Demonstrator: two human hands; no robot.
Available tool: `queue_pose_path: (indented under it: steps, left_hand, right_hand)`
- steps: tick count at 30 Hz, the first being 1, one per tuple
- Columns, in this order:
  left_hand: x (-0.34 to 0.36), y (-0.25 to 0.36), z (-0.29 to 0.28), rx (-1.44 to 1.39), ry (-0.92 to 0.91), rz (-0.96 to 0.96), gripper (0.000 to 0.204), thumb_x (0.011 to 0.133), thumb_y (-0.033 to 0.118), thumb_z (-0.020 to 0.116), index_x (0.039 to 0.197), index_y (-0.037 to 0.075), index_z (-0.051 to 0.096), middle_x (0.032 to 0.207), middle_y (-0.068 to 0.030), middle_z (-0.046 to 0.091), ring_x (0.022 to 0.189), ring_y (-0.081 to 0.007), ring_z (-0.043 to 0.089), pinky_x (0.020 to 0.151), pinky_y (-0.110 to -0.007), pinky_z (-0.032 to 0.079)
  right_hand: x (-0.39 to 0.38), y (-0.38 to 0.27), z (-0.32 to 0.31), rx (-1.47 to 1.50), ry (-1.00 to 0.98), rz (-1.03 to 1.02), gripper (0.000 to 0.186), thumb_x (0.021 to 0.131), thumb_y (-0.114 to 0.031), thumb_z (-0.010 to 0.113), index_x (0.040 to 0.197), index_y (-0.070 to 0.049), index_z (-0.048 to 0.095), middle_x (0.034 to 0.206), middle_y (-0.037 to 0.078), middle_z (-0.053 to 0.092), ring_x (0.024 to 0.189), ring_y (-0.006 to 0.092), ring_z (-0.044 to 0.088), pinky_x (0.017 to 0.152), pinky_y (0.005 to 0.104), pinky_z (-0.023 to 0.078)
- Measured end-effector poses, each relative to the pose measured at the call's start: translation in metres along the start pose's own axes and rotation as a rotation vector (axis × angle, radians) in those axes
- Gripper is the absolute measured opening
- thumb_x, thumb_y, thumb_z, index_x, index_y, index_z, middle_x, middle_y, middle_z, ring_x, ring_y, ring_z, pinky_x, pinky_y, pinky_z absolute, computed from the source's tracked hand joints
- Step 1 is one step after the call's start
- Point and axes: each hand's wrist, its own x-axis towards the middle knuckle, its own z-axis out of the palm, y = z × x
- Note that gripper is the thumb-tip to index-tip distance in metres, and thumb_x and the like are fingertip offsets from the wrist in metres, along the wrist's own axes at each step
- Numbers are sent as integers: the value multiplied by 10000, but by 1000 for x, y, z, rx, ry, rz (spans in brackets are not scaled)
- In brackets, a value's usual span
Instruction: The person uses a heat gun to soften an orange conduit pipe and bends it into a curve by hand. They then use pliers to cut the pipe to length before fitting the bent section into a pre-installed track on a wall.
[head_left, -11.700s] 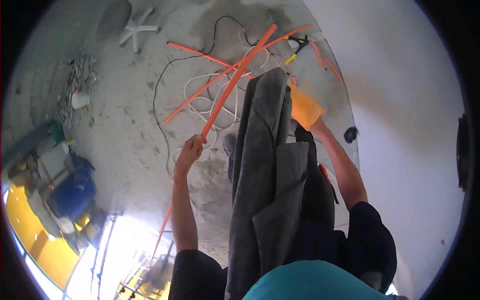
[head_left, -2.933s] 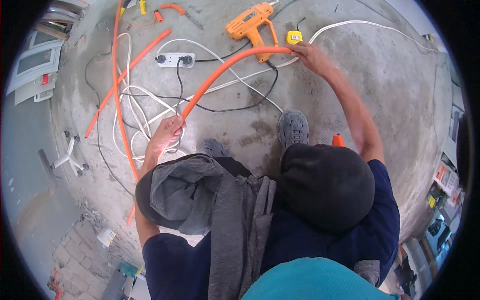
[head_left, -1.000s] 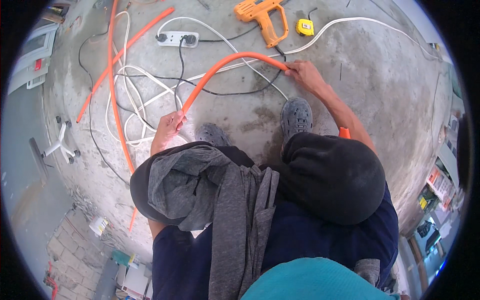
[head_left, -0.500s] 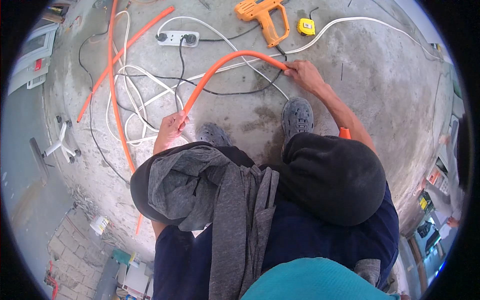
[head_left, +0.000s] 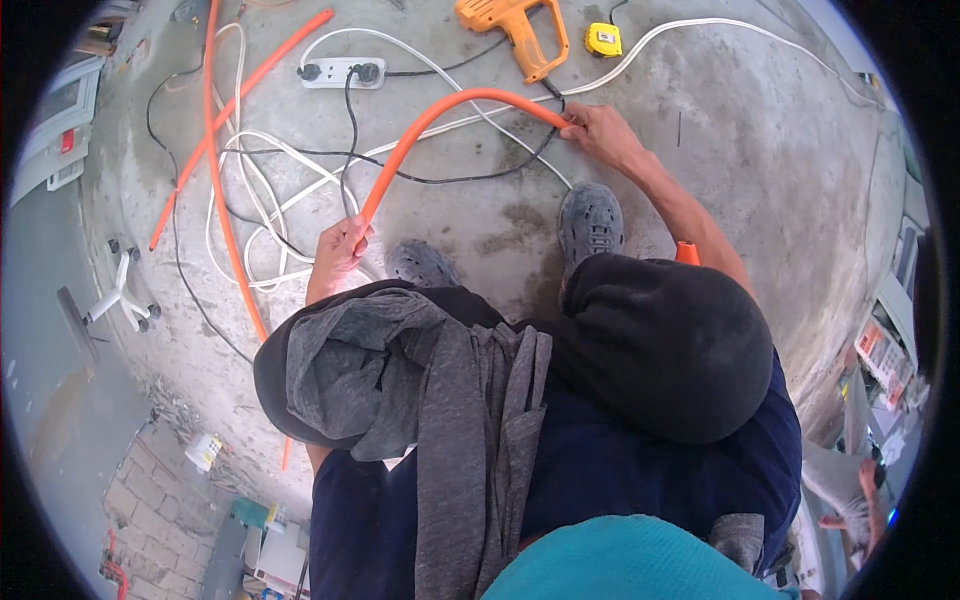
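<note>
Both my hands grip one orange plastic pipe (head_left: 455, 98), which bends in a smooth arch above the concrete floor. My left hand (head_left: 338, 258) is closed around its lower left end, close to my left knee. At the far right end, the fingers of my right hand (head_left: 600, 135) close on the pipe, farther from me. Just beyond my right hand lies an orange heat gun (head_left: 543, 45) with a black cord. A yellow tape measure (head_left: 603, 40) rests to the right of the heat gun.
More orange pipes (head_left: 222, 185) lie at the left, crossing tangled white cable (head_left: 272, 200). A white power strip (head_left: 345, 73) has black plugs in it. My grey shoes (head_left: 590, 225) stand below the arch. At the right edge, another person's arm (head_left: 868, 490) shows.
The whole view has shifted slightly, with floor things now higher and a little left. Both hands keep their hold, and the arch looks much the same. The other person's arm has moved lower.
</note>
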Motion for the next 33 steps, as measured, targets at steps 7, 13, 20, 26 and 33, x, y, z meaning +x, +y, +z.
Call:
queue_pose_path:
  steps: [7, 13, 20, 26, 33]
  left_hand:
    - [0, -2, 7, -5, 39, 5, 504, 988, 558, 632, 909, 62, 674, 625, 70, 471, 481, -17, 339, 436, -214, 228]
    - [2, -3, 9, -27, 81, 8, 472, 980, 512, 672, 895, 47, 675, 635, 61, 489, 503, -28, 360, 460, -220, 240]
    - [6, -14, 9, -51, 104, 37, 422, 995, 441, 681, 894, 31, 679, 616, 61, 480, 503, -31, 365, 464, -218, 245]
    - [9, -20, 7, 0, 143, 48, 408, 1001, 427, 677, 902, 31, 688, 616, 59, 489, 497, -29, 365, 453, -220, 248]
    - [13, -18, 7, 9, 139, 66, 392, 1007, 414, 673, 915, 33, 693, 621, 58, 496, 500, -29, 368, 455, -221, 250]
  right_hand:
    - [3, 2, 1, -12, 20, -35, 277, 900, -227, 729, 1108, -51, 677, 904, 223, 716, 889, 430, 686, 774, 506, 519]
    - [4, -3, -1, -16, -1, 2, 271, 904, -234, 723, 1111, -63, 689, 876, 224, 709, 862, 433, 683, 758, 513, 514]
    - [6, 4, 4, -50, 10, -30, 267, 909, -261, 720, 1081, -60, 683, 872, 222, 705, 868, 436, 681, 753, 525, 510]
    - [7, 2, 5, -66, -1, -11, 264, 922, -277, 709, 1086, -70, 689, 868, 220, 703, 864, 431, 683, 751, 530, 509]
    - [4, 1, 5, -61, 25, -14, 258, 919, -273, 706, 1080, -72, 695, 879, 219, 702, 873, 425, 684, 754, 530, 510]
